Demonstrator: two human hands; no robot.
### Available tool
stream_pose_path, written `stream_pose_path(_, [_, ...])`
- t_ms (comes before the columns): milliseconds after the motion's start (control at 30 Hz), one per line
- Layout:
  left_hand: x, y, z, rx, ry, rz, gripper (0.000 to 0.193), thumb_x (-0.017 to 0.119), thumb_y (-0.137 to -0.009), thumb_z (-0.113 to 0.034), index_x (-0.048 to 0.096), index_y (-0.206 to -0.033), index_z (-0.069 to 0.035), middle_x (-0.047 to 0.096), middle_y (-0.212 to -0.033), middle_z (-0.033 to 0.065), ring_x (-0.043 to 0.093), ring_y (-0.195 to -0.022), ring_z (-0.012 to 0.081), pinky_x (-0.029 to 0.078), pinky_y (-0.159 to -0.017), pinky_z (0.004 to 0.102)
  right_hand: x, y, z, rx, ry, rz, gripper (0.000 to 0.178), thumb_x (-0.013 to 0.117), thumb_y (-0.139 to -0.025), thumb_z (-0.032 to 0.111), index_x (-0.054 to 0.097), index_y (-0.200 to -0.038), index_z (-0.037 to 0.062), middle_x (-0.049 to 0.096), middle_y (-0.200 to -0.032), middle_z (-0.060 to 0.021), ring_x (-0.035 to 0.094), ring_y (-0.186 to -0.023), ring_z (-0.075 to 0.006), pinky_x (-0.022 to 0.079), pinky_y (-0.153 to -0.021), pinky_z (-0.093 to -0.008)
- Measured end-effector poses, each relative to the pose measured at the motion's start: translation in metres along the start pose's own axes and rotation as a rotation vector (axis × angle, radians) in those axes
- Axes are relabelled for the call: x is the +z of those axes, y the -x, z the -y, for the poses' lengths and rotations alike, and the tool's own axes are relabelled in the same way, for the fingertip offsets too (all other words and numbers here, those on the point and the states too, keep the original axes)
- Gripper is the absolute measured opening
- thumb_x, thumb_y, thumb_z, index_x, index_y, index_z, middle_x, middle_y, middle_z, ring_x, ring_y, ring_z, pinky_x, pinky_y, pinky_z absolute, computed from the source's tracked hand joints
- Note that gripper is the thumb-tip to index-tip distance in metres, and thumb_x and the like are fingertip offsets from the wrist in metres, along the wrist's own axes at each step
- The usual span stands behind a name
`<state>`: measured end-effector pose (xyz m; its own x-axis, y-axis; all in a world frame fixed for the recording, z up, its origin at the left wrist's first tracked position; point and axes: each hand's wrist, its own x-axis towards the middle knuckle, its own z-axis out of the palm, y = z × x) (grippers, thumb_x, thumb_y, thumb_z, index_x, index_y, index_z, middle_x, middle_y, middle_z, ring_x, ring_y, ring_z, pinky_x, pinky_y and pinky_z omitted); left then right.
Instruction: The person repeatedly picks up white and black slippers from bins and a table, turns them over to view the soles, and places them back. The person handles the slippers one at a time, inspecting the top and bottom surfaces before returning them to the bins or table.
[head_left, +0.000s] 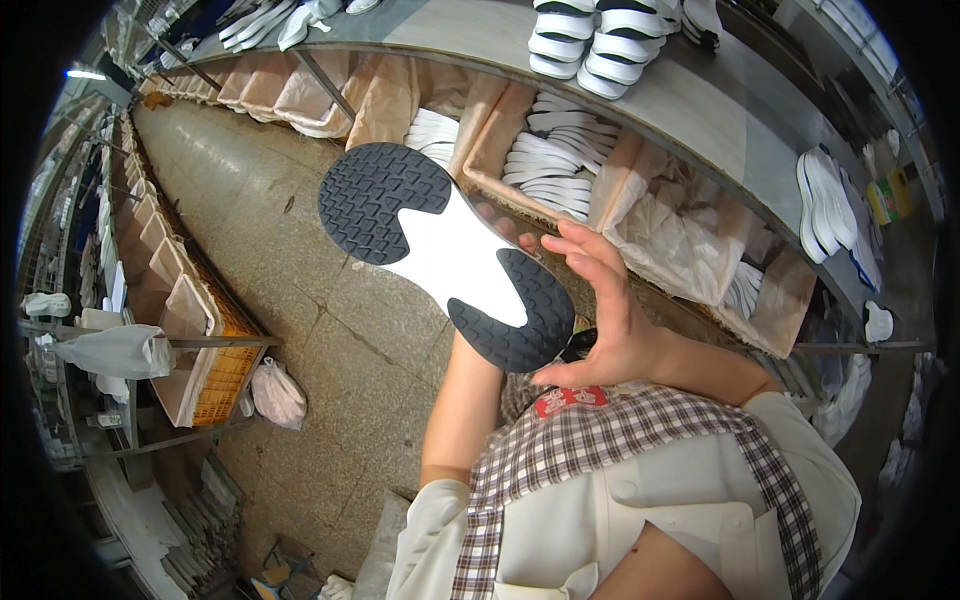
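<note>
A white shoe sole [455,245] with black treaded patches at both ends is held up before me, its tread side facing me. My left hand [507,228] grips it from behind; mostly its fingertips show past the sole's edge, and the palm is hidden. Beside the nearer end, my right hand [612,320] is open, with fingers and thumb spread around that end. Whether it touches the sole is hard to tell. A small dark object [580,346] shows between the sole and my right palm, too hidden to name.
Lined bins [640,240] run under a grey bench [690,110], some holding white soles [560,150]. Stacked black-and-white soles [605,45] and white soles [826,205] lie on the bench. Across the aisle floor [330,330] stand a shelf rack and an orange basket [225,385]; a bag [277,393] lies beside it.
</note>
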<state>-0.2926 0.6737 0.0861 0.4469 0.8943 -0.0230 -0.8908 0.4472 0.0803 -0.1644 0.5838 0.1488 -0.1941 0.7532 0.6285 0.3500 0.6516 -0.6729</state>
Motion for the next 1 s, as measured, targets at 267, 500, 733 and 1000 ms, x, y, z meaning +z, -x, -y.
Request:
stream_pose_path(267, [-0.012, -0.004, 0.003, -0.224, 0.342, 0.367, 0.035, 0.051, -0.093, -0.029, 0.048, -0.116, -0.003, 0.053, -0.109, 0.0123, 0.051, -0.105, 0.0230, 0.042, -0.096, 0.0388, 0.000, -0.004, 0.012, 0.112, 0.190, 0.198, 0.089, 0.086, -0.058, 0.036, 0.042, -0.131, 0.0079, 0.027, -0.141, -0.0218, 0.033, -0.129, -0.0381, 0.031, -0.105, -0.0451])
stream_pose_path(500, [-0.032, 0.014, 0.025, -0.213, 0.256, 0.325, 0.038, 0.038, -0.098, -0.033, 0.041, -0.127, -0.008, 0.044, -0.127, 0.0094, 0.043, -0.120, 0.0208, 0.035, -0.103, 0.0343, -0.003, -0.014, 0.007, 0.140, 0.267, 0.204, 0.087, 0.084, -0.059, 0.035, 0.044, -0.130, 0.0072, 0.033, -0.137, -0.0199, 0.038, -0.122, -0.0368, 0.034, -0.101, -0.0439])
stream_pose_path(733, [-0.034, 0.017, 0.029, -0.198, 0.060, 0.428, 0.046, 0.037, -0.098, -0.037, 0.034, -0.134, -0.008, 0.044, -0.129, 0.0116, 0.042, -0.123, 0.0244, 0.034, -0.105, 0.0386, -0.001, -0.016, 0.006, 0.206, 0.290, 0.202, 0.080, 0.082, -0.058, 0.040, 0.048, -0.124, 0.0090, 0.035, -0.136, -0.0176, 0.038, -0.122, -0.0355, 0.032, -0.100, -0.0471])
stream_pose_path(1000, [-0.013, 0.008, 0.019, -0.259, 0.109, 0.076, 0.048, 0.031, -0.097, -0.042, 0.045, -0.126, -0.005, 0.053, -0.119, 0.0143, 0.054, -0.109, 0.0292, 0.047, -0.094, 0.0421, -0.012, -0.019, -0.004, 0.467, -0.004, 0.056, 0.069, 0.076, -0.068, 0.034, 0.042, -0.118, 0.0010, 0.040, -0.137, -0.0217, 0.049, -0.118, -0.0345, 0.044, -0.094, -0.0383])
